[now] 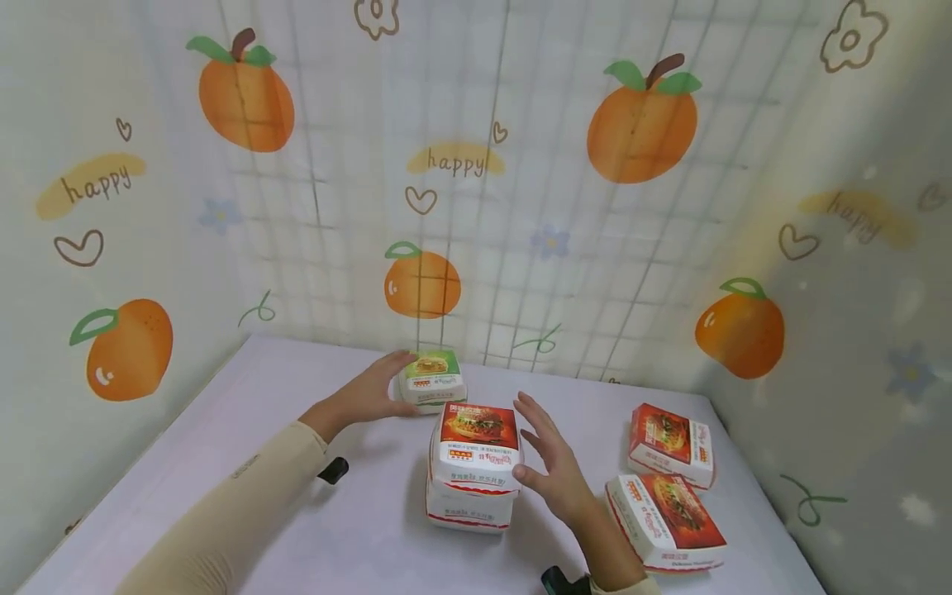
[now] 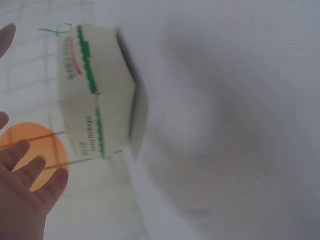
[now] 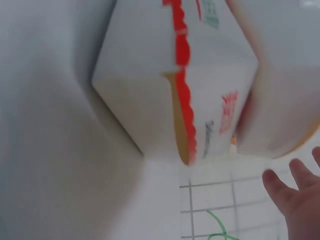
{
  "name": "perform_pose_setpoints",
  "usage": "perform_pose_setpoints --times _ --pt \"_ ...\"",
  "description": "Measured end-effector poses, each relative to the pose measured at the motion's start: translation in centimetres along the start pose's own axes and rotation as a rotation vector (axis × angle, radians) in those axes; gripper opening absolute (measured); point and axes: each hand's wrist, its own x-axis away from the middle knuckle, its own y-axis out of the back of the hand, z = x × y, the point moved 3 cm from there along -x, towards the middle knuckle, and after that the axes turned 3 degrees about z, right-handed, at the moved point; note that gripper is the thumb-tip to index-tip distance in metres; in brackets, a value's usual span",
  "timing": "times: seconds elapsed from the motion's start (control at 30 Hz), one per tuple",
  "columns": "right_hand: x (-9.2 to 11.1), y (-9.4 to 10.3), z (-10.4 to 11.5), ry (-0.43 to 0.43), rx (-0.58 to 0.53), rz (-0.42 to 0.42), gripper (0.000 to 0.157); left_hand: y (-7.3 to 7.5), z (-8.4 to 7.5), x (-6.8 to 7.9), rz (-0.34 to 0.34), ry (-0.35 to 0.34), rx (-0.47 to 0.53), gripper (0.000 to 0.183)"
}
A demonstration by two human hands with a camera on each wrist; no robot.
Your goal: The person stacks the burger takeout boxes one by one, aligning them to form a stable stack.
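Note:
A green-topped burger box [image 1: 433, 382] sits at the back of the table. My left hand [image 1: 363, 397] is at its left side, thumb and fingers spread apart; in the left wrist view a gap shows between the fingers and the box [image 2: 97, 92]. Nearer to me, one red-topped burger box [image 1: 478, 459] is stacked on another burger box [image 1: 468, 508]. To the right of this stack is my right hand [image 1: 556, 471], its fingers spread beside the upper box. The right wrist view shows the lower box [image 3: 140, 75] closely, with part of the right hand [image 3: 305, 205].
Two more red burger boxes lie at the right, one farther back [image 1: 672, 446] and one closer [image 1: 665, 521], near the right edge of the white table [image 1: 357, 529]. Behind the table hangs a curtain [image 1: 521, 273] printed with oranges, over a wire grid.

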Motion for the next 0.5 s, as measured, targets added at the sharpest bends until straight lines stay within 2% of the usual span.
perform_pose_setpoints --times 0.17,0.37,0.5 --pt "0.6 -0.6 -0.1 -0.024 0.002 -0.04 0.078 -1.5 1.2 -1.7 0.016 0.057 0.02 0.11" --pt "1.0 -0.8 0.0 0.009 0.001 -0.065 0.085 -1.9 3.3 -2.3 -0.018 0.119 0.071 0.114" --pt "1.1 -0.7 -0.3 0.001 0.012 -0.072 0.087 -2.3 3.9 -2.6 -0.006 0.14 0.09 0.116"
